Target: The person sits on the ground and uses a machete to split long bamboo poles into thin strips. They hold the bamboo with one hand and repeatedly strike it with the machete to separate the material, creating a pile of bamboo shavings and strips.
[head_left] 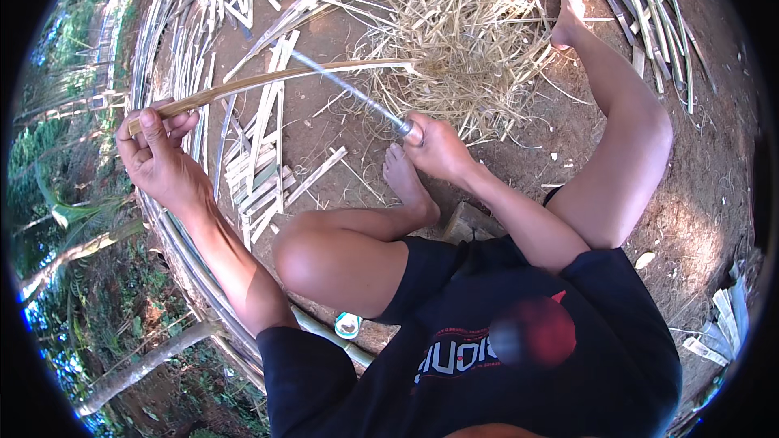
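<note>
Sunlit bare dirt ground (698, 219) (outdoors), green trees (73, 219) at left.

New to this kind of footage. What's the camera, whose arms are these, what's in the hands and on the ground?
There is no machine here: a person works with bare hands. The single picture comes from a fisheye camera on the person's head, looking down, so edges bend near the rim and the arms rising from the bottom are their own.

The person sits on bare dirt ground with legs folded. The left hand grips one end of a long bamboo strip. The right hand holds a knife by its handle, with the blade laid across the strip.

Ahead lies a pile of shavings. Cut bamboo slats lie scattered around it and to the left.
</note>
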### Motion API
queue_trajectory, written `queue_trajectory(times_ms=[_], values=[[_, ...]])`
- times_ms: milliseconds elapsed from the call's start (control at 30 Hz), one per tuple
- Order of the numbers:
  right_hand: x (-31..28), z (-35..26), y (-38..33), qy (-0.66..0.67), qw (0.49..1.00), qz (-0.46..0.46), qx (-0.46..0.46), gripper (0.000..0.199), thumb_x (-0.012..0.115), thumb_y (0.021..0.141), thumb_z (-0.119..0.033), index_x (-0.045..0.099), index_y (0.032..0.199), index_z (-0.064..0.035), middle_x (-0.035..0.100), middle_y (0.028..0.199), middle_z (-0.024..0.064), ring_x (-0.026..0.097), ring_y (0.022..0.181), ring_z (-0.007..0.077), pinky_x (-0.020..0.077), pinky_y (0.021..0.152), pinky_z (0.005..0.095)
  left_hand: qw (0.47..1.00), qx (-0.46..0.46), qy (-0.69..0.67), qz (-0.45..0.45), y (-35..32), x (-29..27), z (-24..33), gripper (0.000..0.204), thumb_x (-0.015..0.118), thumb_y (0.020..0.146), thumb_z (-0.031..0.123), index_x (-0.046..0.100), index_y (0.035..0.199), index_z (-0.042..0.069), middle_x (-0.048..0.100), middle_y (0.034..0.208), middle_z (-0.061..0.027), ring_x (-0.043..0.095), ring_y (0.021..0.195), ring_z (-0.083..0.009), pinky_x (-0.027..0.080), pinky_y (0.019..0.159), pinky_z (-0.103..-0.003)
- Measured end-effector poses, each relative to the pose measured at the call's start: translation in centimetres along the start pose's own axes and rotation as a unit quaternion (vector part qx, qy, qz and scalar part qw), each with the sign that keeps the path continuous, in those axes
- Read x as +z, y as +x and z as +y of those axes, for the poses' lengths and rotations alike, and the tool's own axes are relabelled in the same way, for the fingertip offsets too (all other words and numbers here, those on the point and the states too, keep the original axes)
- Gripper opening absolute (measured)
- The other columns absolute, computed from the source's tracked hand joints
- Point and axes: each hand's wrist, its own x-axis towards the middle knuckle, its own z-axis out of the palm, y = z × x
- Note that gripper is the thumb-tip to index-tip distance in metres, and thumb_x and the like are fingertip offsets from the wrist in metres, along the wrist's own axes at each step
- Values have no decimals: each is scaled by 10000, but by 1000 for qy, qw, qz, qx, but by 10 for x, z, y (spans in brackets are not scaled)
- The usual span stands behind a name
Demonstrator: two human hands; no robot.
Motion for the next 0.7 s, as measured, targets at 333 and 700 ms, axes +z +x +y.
queue_trajectory(times_ms=[333,700], values=[[-7,78,46,-61,995,60,57,205,589,848,-174,607,1000,-37,659,839,209,650,810,362,497,763,442,1000,-4,-9,-2,0,-11,-5,202,559,974,197,513,1028,8,647,901,-136,650,726,-151,600,676,-278],[-22,149,59,-94,982,94,136,195,585,809,-143,633,954,-22,669,905,232,656,890,378,493,804,457,999,-22,11,37,5,-11,-8,195,598,956,191,543,1008,12,642,872,-109,644,699,-142,586,649,-265]])
